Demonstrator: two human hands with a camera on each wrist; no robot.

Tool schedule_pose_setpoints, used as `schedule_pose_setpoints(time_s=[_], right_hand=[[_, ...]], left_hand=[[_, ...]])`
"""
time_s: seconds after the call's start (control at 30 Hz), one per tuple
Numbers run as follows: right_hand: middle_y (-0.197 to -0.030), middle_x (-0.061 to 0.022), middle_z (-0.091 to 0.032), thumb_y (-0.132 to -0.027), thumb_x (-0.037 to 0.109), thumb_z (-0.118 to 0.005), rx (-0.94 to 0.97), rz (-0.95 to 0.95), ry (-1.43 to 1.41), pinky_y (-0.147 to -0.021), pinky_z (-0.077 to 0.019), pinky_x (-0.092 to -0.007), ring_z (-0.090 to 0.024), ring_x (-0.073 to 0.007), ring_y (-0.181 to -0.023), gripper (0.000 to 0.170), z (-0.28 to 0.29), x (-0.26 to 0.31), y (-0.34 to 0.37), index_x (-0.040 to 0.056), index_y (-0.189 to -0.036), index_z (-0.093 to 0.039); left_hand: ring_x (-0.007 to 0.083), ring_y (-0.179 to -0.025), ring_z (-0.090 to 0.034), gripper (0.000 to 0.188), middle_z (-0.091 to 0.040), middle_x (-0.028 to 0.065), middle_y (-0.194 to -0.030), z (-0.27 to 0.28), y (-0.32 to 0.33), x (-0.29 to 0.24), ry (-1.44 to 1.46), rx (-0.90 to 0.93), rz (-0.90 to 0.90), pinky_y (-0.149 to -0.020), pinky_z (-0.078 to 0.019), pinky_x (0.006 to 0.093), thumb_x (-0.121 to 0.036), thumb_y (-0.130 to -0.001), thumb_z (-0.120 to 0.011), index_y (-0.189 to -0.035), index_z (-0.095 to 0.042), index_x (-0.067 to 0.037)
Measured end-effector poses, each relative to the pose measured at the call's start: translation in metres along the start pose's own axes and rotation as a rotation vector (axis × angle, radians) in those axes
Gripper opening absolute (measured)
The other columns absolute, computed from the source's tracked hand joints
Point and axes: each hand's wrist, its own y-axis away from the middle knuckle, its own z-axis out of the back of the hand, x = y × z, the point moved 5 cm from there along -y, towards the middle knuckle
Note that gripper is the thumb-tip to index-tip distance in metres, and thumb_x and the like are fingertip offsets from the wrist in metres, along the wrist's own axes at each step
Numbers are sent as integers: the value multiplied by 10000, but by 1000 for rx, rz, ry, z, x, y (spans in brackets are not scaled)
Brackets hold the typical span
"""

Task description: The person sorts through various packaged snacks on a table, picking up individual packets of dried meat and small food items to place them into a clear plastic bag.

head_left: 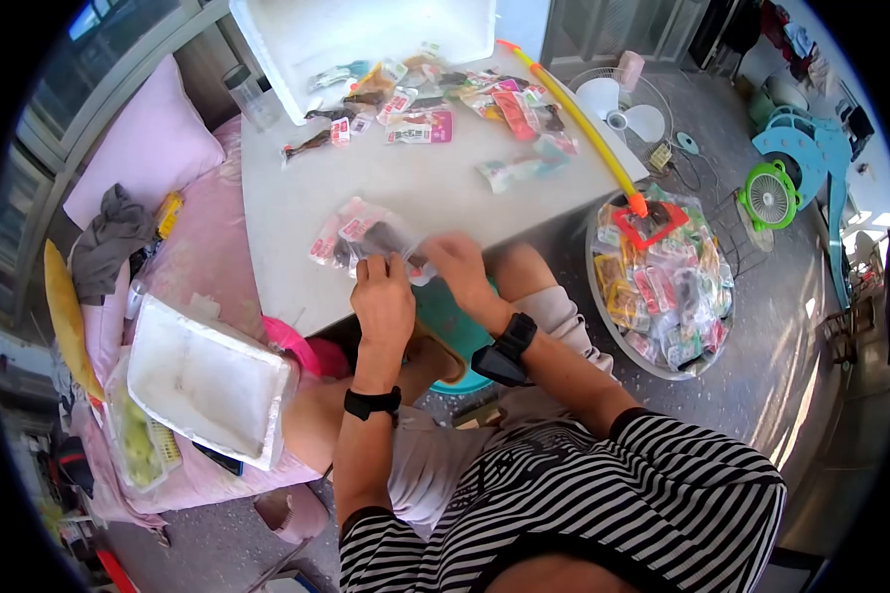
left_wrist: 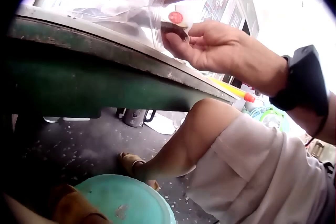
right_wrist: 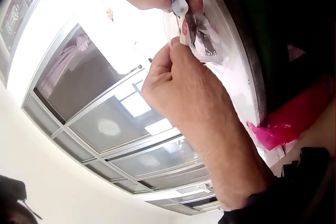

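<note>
A clear plastic zip bag with red-and-white printing and dark snack packets inside lies at the near edge of the white table. My left hand pinches the bag's mouth edge between thumb and fingers; it shows also in the right wrist view as the lower hand. At the bag's opening, my right hand holds a small packet with dark contents and a red round mark. In the left wrist view, the right hand's fingers grip that packet's end, close against the bag's ribbed zip strip.
Loose snack packets lie in and before a tipped white foam box. A round tub full of packets stands right, near a yellow tube. An open foam box sits left; a teal stool is below.
</note>
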Motion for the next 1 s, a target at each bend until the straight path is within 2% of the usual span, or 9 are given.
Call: schedule_pose_setpoints(time_s=[0.2,0.3,0.4,0.5,0.6,0.63,0.77,0.87,1.0], right_hand=[[-1040,-127,-614,-836,168,-720,-155,-75,-302,-697,-536,-267,-635,-156,-796,544,11,10,41,-45,-1242,-426],[-970,-132,-639,-859,179,-694,-162,-196,-195,-668,-562,-285,-653,-176,-768,408,26,17,59,-41,-1148,-507],[-851,-124,-654,-890,189,-653,-29,-405,-210,-583,-563,-277,-658,-176,-685,255,25,14,58,-24,-1005,-574],[-748,-110,-649,-913,201,-621,37,-371,-200,-520,-549,-267,-646,-164,-603,210,4,16,44,-3,-869,-596],[-726,-112,-648,-910,160,-603,-12,-348,-276,-497,-544,-264,-646,-163,-589,178,-24,8,22,2,-831,-590],[-691,-100,-632,-897,106,-581,-70,-302,-213,-472,-513,-263,-620,-144,-572,155,-31,6,14,-7,-790,-582],[-670,-74,-595,-886,72,-571,-323,-133,97,-450,-444,-280,-535,-107,-555,147,-43,-18,-9,-21,-773,-560],[-706,-78,-606,-883,74,-576,-398,-83,-141,-468,-460,-270,-553,-109,-577,133,-48,-27,-7,-15,-783,-562],[-720,-77,-608,-883,104,-586,-334,-165,-235,-482,-474,-256,-570,-128,-578,142,-41,-6,9,-3,-791,-569]], left_hand=[[338,-789,-572,136,-524,125,-804,0,-1,5,28,33,41,-579,-501,434,-20,-769,-611,-903,-628,-35],[338,-786,-571,130,-522,123,-801,-1,-2,4,33,23,44,-580,-499,435,-20,-769,-613,-898,-624,-35],[336,-786,-571,150,-522,123,-800,-3,-2,2,43,35,53,-588,-499,434,-17,-767,-614,-915,-629,-34],[336,-790,-571,203,-528,125,-808,0,-2,2,76,59,50,-600,-499,435,-8,-751,-614,-950,-642,-34],[338,-795,-570,251,-538,129,-823,5,-2,1,94,72,17,-609,-497,439,-2,-734,-607,-980,-651,-31],[339,-797,-569,265,-542,130,-829,5,-3,1,96,74,3,-612,-496,440,0,-729,-604,-988,-654,-30],[345,-806,-570,276,-551,136,-844,3,-4,9,99,56,-11,-627,-494,441,-6,-734,-587,-1004,-645,-15],[349,-815,-573,269,-556,143,-848,0,-3,8,118,53,-8,-641,-493,443,-9,-751,-578,-1014,-638,-6],[355,-824,-577,258,-568,154,-850,-2,-2,6,126,63,20,-655,-492,445,-7,-766,-578,-1017,-633,7]])
